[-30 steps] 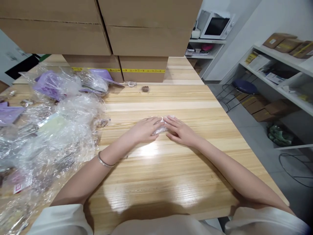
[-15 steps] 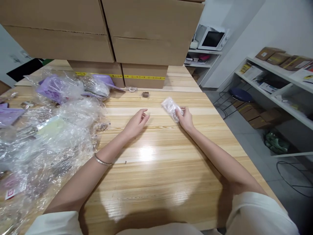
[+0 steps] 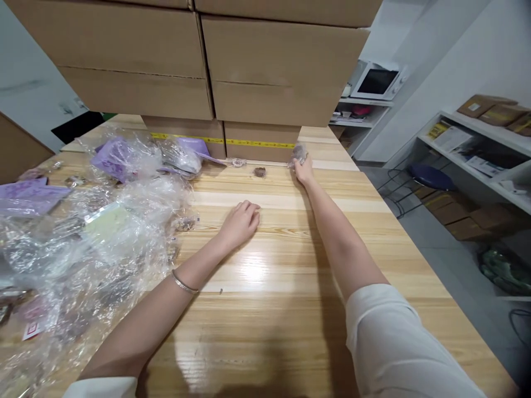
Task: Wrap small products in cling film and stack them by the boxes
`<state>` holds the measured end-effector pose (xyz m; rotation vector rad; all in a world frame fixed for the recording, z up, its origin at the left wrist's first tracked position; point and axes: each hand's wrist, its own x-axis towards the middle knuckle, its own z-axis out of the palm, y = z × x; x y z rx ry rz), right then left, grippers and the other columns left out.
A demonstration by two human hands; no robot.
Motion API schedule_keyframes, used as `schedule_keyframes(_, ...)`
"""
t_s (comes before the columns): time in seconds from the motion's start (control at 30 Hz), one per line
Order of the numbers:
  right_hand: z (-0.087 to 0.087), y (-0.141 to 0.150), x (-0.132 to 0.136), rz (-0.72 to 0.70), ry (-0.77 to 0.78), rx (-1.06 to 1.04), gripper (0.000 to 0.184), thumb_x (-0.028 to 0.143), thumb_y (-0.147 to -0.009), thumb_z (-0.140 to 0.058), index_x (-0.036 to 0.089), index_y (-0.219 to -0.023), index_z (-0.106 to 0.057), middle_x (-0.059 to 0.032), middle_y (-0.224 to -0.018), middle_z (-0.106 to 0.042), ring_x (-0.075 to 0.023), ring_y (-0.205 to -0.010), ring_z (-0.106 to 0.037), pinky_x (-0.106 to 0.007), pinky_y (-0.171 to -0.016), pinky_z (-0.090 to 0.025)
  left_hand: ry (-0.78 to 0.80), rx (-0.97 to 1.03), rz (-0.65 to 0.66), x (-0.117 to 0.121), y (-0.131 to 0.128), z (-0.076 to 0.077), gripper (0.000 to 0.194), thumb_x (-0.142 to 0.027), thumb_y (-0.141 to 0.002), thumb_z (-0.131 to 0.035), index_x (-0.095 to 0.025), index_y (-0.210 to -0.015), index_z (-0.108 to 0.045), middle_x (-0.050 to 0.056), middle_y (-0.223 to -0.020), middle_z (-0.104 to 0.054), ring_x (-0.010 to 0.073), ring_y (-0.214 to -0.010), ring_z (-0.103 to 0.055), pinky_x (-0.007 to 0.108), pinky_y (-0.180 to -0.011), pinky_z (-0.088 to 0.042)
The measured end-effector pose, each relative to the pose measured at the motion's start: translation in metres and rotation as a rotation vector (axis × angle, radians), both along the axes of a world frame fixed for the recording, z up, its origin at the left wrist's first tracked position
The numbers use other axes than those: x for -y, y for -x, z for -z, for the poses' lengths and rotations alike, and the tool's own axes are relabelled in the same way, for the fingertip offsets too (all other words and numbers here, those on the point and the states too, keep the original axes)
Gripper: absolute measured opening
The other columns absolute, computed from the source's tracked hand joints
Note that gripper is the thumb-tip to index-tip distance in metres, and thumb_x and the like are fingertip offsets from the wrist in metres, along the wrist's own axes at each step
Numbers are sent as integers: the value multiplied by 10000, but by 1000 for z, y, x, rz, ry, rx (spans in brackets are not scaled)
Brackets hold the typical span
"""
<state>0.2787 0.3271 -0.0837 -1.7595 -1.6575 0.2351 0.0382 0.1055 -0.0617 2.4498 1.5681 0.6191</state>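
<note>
My right hand (image 3: 304, 170) is stretched toward the far edge of the table, its fingers closed on a small clear plastic packet (image 3: 297, 152). Something greyish shows inside the packet, too small to make out. My left hand (image 3: 240, 224) rests on the wooden table (image 3: 274, 265), palm down, fingers loosely bent and with nothing visible in them. Between the hands and the boxes lies a small brown object in clear wrap (image 3: 259, 172). Beside it, to the left, is another little clear packet (image 3: 238, 162).
Large cardboard boxes (image 3: 282, 72) are stacked at the back of the table. Crumpled clear plastic bags (image 3: 108, 243) and purple packages (image 3: 112, 157) cover the left side. Right of the table are a blue stool (image 3: 430, 176) and a white shelf (image 3: 477, 166); a microwave (image 3: 375, 81) stands farther back.
My right hand has carried the packet away from me to the table's far side, near the boxes. My left hand has settled lower on the table. The view has shifted slightly.
</note>
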Motion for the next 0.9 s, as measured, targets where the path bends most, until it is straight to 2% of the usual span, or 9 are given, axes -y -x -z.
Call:
schedule_keyframes(0.13,9,-3,49,-19,28,117,752,413,-918,-403,23,-1520,-175,-289,-1542,-281,-352,-1369,-394,-519,-1068,-371,-103,-164,-272,-5,12,-10,359,-235,-947,-405,-88,-1175,-641,211,-1285,-561,345,-1201,-524,469,-1004,-423)
schedule_keyframes(0.23,9,-2,102,-102,50,267,756,412,-911,-410,59,-1540,-184,-266,-1557,-287,-389,-1301,-468,-552,-1004,-432,-172,-245,-494,-12,30,-16,417,-229,-912,-458,-98,-1286,-587,219,-1547,-318,435,-1435,-229,598,-1111,-248)
schedule_keyframes(0.3,9,0,136,-159,66,339,714,405,-918,-399,68,-1528,-242,-248,-1517,-373,-380,-1232,-527,-531,-974,-463,-164,-272,-623,-17,45,-19,437,-192,-908,-436,-120,-1317,-570,181,-1608,-221,424,-1483,-91,640,-1135,-136)
schedule_keyframes(0.4,9,2,176,-249,35,410,637,385,-927,-390,57,-1472,-362,-221,-1345,-560,-348,-1165,-571,-479,-977,-471,-60,-304,-806,-24,66,-21,488,-100,-926,-303,-114,-1352,-542,225,-1540,-351,402,-1439,-252,632,-1081,-226)
schedule_keyframes(0.53,12,2,198,-336,-2,418,580,368,-929,-394,55,-1416,-445,-203,-1285,-600,-335,-1136,-589,-459,-974,-476,20,-351,-852,-27,78,-23,508,-32,-908,-226,36,-1307,-535,327,-1257,-558,380,-1226,-490,494,-934,-398)
schedule_keyframes(0.63,14,1,199,-355,-4,365,545,365,-928,-406,78,-1384,-484,-200,-1277,-603,-340,-1128,-595,-484,-966,-481,5,-361,-747,-21,69,-30,422,-11,-864,-300,70,-1126,-620,341,-1167,-579,386,-1157,-518,475,-907,-414)
schedule_keyframes(0.73,14,-2,195,-439,-3,202,521,368,-901,-463,121,-1358,-510,-187,-1270,-607,-331,-1122,-600,-507,-958,-487,-67,-245,-427,-9,47,-46,305,-33,-842,-403,-57,-976,-676,240,-1067,-624,349,-1095,-547,467,-932,-420)
schedule_keyframes(0.83,10,-3,193,-568,47,-137,522,370,-850,-547,202,-1343,-524,-140,-1309,-597,-288,-1124,-604,-478,-941,-507,-79,127,-41,10,19,-70,169,-168,-895,-486,-155,-878,-653,116,-952,-627,258,-975,-583,390,-885,-461)
schedule_keyframes(0.9,0,-5,194,-651,116,-385,559,400,-822,-598,262,-1357,-516,-93,-1351,-582,-276,-1198,-568,-462,-977,-490,32,456,192,24,4,-85,128,-264,-912,-533,-175,-904,-625,65,-945,-628,205,-925,-596,323,-816,-482)
